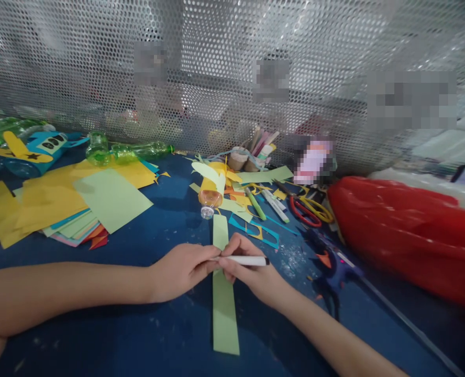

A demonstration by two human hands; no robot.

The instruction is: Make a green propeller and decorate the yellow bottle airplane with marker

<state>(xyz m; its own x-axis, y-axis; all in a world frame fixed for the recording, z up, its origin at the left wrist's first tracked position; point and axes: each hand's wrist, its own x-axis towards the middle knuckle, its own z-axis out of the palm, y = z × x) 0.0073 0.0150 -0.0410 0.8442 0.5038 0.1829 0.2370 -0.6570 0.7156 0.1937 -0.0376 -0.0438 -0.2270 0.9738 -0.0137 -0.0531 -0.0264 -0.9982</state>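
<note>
A slim white marker [246,260] with a dark end lies level between my two hands. My right hand [252,269] grips its barrel between thumb and fingers. At its other end, the fingers of my left hand [185,267] are pinched together, covering the tip, so I cannot see whether a cap is there. Under both hands a long light-green paper strip [225,319] lies flat, running away from me. Just beyond its far end is a small plastic bottle [210,199] lying on its side, with yellow and pale-green paper around it.
Coloured paper sheets [114,199] lie at left, near a blue bottle craft [46,149] and green bottles [142,151]. Markers [274,204], red-handled scissors [305,211], a blue glue gun [336,267] and a red plastic bag [405,235] lie at right. Perforated metal [217,63] rises behind the blue table.
</note>
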